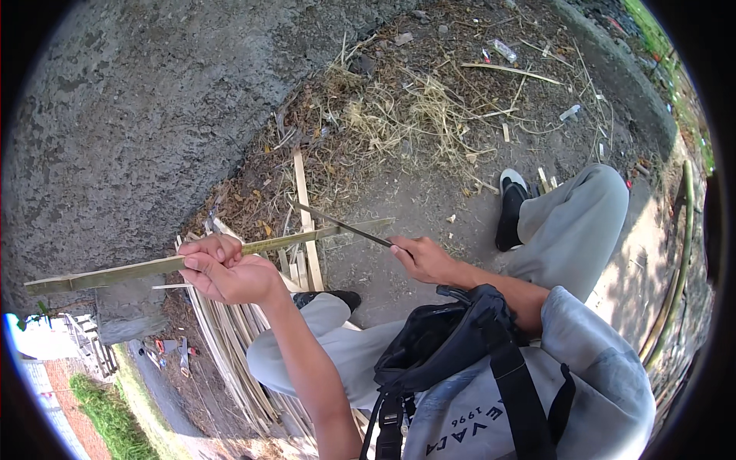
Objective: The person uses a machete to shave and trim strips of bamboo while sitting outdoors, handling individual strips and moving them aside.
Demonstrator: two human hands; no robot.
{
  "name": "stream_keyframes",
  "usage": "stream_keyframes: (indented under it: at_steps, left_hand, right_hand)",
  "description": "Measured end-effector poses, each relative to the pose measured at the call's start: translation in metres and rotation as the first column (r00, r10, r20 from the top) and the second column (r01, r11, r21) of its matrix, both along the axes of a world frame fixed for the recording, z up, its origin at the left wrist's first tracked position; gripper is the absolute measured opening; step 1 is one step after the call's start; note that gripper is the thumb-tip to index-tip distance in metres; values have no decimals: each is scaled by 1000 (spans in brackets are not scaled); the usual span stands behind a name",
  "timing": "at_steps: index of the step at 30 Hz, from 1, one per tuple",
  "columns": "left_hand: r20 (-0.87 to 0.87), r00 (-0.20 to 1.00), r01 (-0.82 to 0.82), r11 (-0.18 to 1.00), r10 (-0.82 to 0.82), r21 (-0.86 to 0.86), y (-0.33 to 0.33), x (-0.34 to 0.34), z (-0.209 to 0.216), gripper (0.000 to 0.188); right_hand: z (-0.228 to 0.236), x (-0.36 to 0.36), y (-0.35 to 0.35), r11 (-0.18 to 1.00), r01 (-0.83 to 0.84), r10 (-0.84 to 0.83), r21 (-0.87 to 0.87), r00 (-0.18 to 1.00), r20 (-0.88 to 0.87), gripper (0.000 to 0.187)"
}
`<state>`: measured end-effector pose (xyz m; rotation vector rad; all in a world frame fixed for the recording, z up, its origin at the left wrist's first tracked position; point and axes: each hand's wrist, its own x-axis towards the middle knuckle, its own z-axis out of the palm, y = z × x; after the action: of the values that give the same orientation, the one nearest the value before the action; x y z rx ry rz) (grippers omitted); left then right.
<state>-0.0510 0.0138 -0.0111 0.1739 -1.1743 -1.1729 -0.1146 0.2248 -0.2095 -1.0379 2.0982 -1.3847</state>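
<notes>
Bamboo strip (284,241) in left hand (224,270), dark blade (349,228) in right hand (424,259)

Daylight is filling the scene, falling soft and even across the dirt ground (437,188) in the middle, while the rough grey concrete (153,138) is lying in dull shade. Direct sun is bleaching the ground beyond the trouser leg (571,222) on the right. At the lower left, the distance is burning out to blank white, the grass (107,414) is glowing brightly, and bluish fringing is tinting the rim. The bamboo strip (138,271) is showing fairly crisp edges; the knife (341,222) is reading dark. Fisheye distortion is bowing the bamboo pole (687,230), outer details are softening, and black vignetting is swallowing the corners.
</notes>
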Motion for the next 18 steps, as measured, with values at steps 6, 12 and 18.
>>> stream_keyframes:
  at_steps: [6,12,18]
  left_hand:
    - [6,999,-42,999,42,3,-7,5,-4,27]
    - [29,999,-29,1000,29,-6,-1,3,3,25]
    - [8,991,-134,987,134,90,-6,6,1,25]
  right_hand:
    - [0,4,5,977,-12,26,214,998,-63,31]
    - [-4,3,1,990,-7,12,141,999,-35,28]
    - [0,3,3,966,26,-8,259,997,-71,27]
